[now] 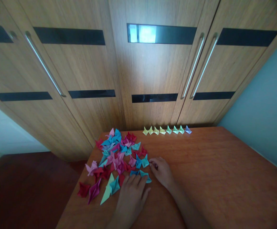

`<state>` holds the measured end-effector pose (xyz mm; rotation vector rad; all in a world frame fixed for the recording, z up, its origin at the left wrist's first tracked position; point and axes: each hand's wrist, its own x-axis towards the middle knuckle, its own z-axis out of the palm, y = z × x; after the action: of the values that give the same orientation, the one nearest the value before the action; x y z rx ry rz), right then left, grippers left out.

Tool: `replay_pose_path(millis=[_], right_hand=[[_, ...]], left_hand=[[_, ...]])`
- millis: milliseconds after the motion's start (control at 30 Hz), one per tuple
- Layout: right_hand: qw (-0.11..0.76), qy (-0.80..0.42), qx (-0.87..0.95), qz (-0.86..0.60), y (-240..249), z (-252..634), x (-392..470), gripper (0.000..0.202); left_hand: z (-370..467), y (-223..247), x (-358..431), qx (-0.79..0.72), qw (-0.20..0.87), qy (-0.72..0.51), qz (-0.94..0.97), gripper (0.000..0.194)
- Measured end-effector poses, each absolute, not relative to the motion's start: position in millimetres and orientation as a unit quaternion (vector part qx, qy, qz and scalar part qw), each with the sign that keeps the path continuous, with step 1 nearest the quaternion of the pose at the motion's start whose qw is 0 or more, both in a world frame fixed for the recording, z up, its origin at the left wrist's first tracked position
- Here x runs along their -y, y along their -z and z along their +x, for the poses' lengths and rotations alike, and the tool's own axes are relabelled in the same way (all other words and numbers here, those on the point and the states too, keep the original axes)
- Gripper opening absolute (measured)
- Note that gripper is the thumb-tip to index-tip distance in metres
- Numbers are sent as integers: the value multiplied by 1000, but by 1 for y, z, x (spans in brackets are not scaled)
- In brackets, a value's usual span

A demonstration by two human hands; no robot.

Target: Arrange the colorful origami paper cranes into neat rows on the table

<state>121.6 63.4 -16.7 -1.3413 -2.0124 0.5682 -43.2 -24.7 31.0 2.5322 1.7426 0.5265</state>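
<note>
A heap of origami cranes (pixel 118 160) in red, pink, purple, blue and green paper covers the left of the table. My left hand (pixel 132 192) lies over the near side of this heap, fingers stretched out and slightly apart. Its fingertips touch or cover part of some blue cranes (pixel 146 175); what lies under the palm is hidden. At the heap's right edge, my right hand (pixel 161 171) has its fingers curled into a pinch. Their tips meet the wing tip of a light blue crane (pixel 145 161), which rests on the table.
Along the back edge of the wooden table (pixel 215 178) stands a row of small cranes (pixel 162 130), running from yellow through green to violet-blue. Behind it rises a wooden wardrobe (pixel 150 70) with metal handles. A pale blue wall (pixel 260 108) borders the right side.
</note>
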Motion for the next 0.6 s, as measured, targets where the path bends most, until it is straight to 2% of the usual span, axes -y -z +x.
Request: replay_pose_path(millis=[300,433,600], right_hand=[[325,-210,765,-515,17,121,-65,16],[330,-219,764,-510,17,122,-65,17],[362,-266,737,-505,24,124,-68,19]], left_hand=[[-23,-29,11,-557,15,-104,824,8],[-28,-32,13,-558,27,-104,823,14],[-40,-35,20,-543,43,-161,823,25]])
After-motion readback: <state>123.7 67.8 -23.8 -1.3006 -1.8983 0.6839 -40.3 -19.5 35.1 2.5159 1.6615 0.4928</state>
